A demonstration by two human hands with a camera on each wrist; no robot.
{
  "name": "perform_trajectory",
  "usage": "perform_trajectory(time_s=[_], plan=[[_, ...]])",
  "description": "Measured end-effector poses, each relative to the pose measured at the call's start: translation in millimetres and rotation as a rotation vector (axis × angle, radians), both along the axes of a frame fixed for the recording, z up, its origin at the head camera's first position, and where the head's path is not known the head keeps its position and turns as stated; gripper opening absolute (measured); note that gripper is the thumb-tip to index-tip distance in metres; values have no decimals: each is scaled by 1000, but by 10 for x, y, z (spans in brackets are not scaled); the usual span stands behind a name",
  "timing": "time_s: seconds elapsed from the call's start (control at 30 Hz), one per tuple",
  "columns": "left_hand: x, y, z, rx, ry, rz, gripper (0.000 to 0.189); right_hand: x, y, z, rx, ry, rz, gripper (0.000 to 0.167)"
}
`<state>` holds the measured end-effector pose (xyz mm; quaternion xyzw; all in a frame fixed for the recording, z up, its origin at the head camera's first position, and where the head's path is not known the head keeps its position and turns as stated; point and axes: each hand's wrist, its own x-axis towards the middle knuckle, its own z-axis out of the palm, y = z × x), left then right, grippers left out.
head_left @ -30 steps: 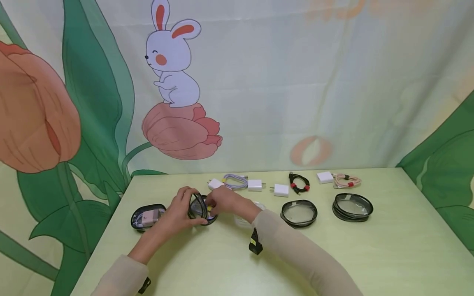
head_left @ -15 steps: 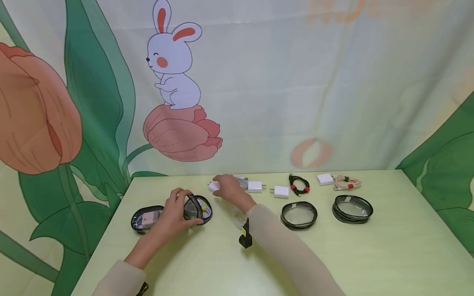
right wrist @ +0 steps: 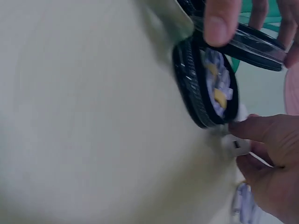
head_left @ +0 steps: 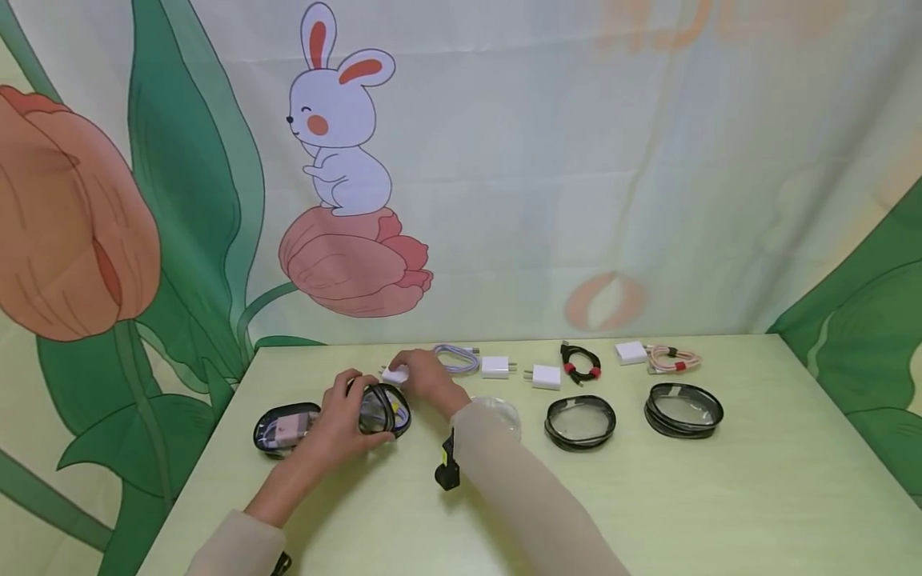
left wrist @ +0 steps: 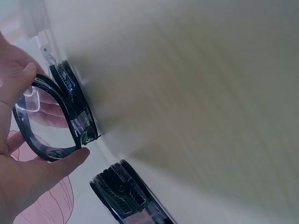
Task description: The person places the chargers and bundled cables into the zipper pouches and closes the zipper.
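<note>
My left hand (head_left: 344,416) holds up the clear lid of a small black-edged zip case (head_left: 376,410), thumb and fingers on its rim. Inside the case lies a coiled pale lavender cable (right wrist: 217,88) with yellow ties. Just beyond the case, my right hand (head_left: 428,382) pinches a white charger plug (right wrist: 236,145) between thumb and fingers, with its prongs pointing left in the head view. Left of my left hand is a closed zip case (head_left: 284,430), and a pinkish block and a cable show through its clear top.
Along the back lie a lavender cable (head_left: 455,359), more white charger plugs (head_left: 495,367), a black cable (head_left: 580,364) and a pink cable (head_left: 675,360). Two black-edged cases (head_left: 579,422) stand at right. A clear round case (head_left: 500,412) sits partly behind my right sleeve.
My right hand has left the open case, gone to the white charger plug at the back, and brought it left toward the case. The left hand still holds the lid.
</note>
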<state>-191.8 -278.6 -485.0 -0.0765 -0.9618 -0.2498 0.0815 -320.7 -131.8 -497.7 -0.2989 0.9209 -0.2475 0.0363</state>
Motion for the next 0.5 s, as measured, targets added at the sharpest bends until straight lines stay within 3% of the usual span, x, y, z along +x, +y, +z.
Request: perform_trajectory(time_s=[0.23,0.5], plan=[[4,-23,-33,7,41,-17,82,31,-49,-175,-162,15,-69,28],[-2,-48,-39,6,61,-13,82,17,-47,-222,-213,9,-120,39]])
